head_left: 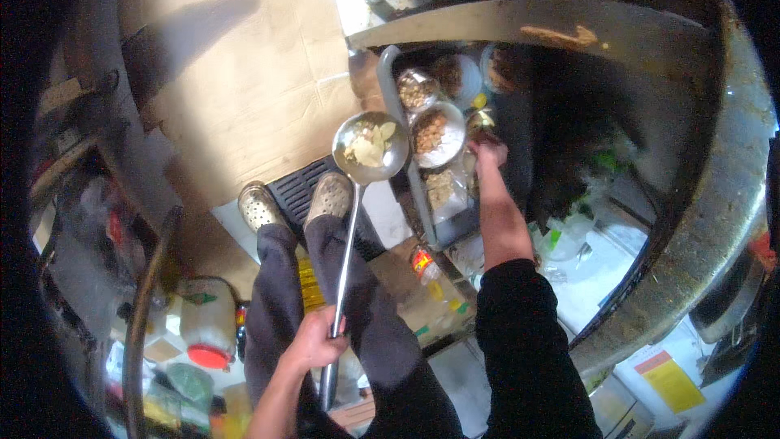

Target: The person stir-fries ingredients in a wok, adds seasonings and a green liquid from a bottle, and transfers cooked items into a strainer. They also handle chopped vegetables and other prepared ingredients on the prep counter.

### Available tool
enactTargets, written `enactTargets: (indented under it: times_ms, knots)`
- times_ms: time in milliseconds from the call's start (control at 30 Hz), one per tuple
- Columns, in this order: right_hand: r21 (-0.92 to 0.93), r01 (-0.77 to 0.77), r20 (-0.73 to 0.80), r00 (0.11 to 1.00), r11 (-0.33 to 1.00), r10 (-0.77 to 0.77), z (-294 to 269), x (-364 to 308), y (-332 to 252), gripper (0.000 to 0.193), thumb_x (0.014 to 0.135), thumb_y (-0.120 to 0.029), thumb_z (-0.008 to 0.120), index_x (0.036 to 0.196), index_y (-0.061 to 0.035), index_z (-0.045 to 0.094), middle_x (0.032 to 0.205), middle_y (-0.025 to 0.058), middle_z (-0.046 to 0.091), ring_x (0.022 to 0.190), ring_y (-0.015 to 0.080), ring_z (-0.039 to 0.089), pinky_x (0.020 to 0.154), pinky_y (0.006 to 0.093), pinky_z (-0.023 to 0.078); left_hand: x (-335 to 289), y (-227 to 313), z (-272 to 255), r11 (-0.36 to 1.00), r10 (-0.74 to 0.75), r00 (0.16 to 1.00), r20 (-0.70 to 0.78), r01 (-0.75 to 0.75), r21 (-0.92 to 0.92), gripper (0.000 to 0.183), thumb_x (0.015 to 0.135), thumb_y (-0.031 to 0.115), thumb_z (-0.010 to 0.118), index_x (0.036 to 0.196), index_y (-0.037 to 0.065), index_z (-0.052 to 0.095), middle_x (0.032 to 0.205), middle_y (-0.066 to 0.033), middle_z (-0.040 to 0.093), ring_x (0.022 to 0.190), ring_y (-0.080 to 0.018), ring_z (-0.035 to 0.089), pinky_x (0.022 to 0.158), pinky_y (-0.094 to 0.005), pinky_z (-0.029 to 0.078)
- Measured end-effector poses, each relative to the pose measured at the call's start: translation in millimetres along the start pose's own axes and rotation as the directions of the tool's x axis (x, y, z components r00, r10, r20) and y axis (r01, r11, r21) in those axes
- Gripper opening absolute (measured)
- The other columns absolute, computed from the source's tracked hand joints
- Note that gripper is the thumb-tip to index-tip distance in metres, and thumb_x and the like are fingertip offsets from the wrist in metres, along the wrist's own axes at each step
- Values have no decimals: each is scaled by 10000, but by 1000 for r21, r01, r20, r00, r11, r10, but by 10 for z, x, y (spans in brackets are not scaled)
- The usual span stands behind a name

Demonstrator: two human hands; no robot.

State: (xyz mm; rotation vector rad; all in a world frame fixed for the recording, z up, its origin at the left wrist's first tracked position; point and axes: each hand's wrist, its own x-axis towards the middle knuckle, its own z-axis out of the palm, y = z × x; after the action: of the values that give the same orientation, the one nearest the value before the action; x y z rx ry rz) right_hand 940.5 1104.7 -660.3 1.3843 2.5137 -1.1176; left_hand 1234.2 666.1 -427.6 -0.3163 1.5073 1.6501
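My left hand (315, 340) is closed round the long metal handle of a ladle (351, 232). The ladle's round bowl is held level beside the grey bin and carries pale dried leaves (370, 145) that look like bay leaves. My right hand (489, 150) reaches into the grey bin (419, 205), its fingers curled at the right side of a white bowl (452, 146) of brown pieces. What those fingers hold, if anything, is hidden. A clear bag of pale pieces (443, 189) lies just below the bowl.
Another bag of brown pieces (417, 88) and several containers fill the bin's far end. A rusty curved metal rim (691, 260) arcs along the right. Flat cardboard (244, 89) covers the upper left. A white jug with a red cap (208, 329) stands at lower left, near my legs.
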Motion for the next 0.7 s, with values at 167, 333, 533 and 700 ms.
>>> enactTargets:
  times_ms: [167,333,533,700]
  knots:
    - [-555,313,161,950,771,-269,26,-58,64,268,767,-269,654,876,-25,658,802,95,674,680,161,637,636,330,493,-51,104,84,995,-59,997,-45,56,-78,186,597,45,619,700,71,466,618,-60,469,574,-191,490,534,-317,401]
    - [-754,593,524,803,283,-285,125,68,-322,500,773,-453,590,1030,-24,604,933,159,656,893,270,641,778,364,506,-6,73,3,998,-35,997,-74,31,-58,169,598,32,606,689,84,473,600,-56,468,552,-206,494,525,-321,401]
    - [-933,341,314,928,114,-202,311,-40,-494,643,703,-527,639,1040,16,568,1029,171,635,986,314,615,828,414,508,46,-15,6,995,-33,995,-93,24,-97,162,589,10,592,684,73,478,606,-75,474,555,-246,505,532,-343,409]
    - [-889,417,381,903,192,-198,342,-193,-571,531,676,-492,681,991,-65,653,1074,136,630,1009,281,609,834,413,505,79,-46,0,996,-28,996,-83,20,-92,181,586,16,603,702,68,473,622,-77,480,570,-240,512,534,-340,410]
